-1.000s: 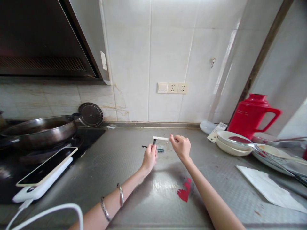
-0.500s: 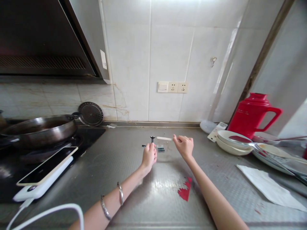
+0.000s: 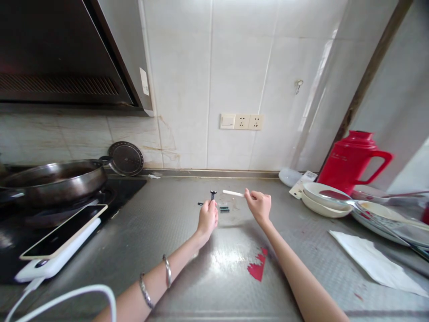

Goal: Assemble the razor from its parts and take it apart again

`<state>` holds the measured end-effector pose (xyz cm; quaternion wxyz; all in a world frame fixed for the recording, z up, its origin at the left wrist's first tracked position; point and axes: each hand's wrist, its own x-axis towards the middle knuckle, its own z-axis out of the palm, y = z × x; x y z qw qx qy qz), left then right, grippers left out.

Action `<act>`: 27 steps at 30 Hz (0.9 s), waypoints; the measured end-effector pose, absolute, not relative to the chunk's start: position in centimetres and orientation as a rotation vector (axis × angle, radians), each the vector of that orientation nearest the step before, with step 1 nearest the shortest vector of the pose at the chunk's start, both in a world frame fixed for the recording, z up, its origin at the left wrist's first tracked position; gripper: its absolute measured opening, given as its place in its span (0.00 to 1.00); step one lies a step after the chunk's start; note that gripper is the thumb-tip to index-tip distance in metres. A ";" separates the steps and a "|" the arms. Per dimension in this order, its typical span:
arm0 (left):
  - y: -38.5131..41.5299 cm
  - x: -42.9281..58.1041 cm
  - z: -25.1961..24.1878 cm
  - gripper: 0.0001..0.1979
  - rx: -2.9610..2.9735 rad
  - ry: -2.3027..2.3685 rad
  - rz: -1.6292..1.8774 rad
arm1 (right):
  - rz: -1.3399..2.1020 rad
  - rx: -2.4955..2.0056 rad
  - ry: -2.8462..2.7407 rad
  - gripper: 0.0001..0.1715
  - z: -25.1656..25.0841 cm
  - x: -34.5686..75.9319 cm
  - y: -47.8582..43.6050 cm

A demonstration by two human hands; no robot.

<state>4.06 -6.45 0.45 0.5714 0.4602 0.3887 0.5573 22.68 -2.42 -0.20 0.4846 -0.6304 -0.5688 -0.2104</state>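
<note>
My left hand (image 3: pixel 208 218) is closed around the handle of a small black T-shaped razor (image 3: pixel 213 195), its head pointing up and away from me. To the right, my right hand (image 3: pixel 259 205) grips one end of a slim white stick (image 3: pixel 233 193). The stick points left towards the razor's head, with a small gap between them. Whether the stick has bristles or another end is hidden in the fist. Small dark rectangular pieces (image 3: pixel 224 209) lie on the counter just right of my left hand. Another small black piece (image 3: pixel 200 204) lies to its left.
A torn red scrap (image 3: pixel 258 266) lies on the metal counter (image 3: pixel 174 192) between my forearms. At left are a pan (image 3: pixel 56 181) on the stove and a phone (image 3: pixel 65 230) on a white power bank. Bowls (image 3: pixel 326 208), a red thermos (image 3: pixel 351 161) and a napkin (image 3: pixel 372 259) are at right.
My right hand has moved slightly right with the white stick, widening the gap to the razor's head. The left hand has stayed nearly still.
</note>
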 end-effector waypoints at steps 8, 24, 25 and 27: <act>-6.9 4.4 0.5 0.15 1.098 0.906 1.273 | -0.456 -1.469 -1.441 0.29 0.2 21.1 -2.7; -6.8 3.7 1.1 0.14 1.186 0.842 1.303 | -0.227 -1.523 -1.299 0.27 -0.8 24.1 -2.1; -6.6 3.5 1.0 0.14 1.216 0.822 1.317 | -0.184 -1.524 -1.270 0.27 -0.7 24.4 -2.0; -6.4 3.3 0.9 0.15 1.290 0.766 1.334 | -0.099 -1.508 -1.254 0.27 0.0 24.6 -2.0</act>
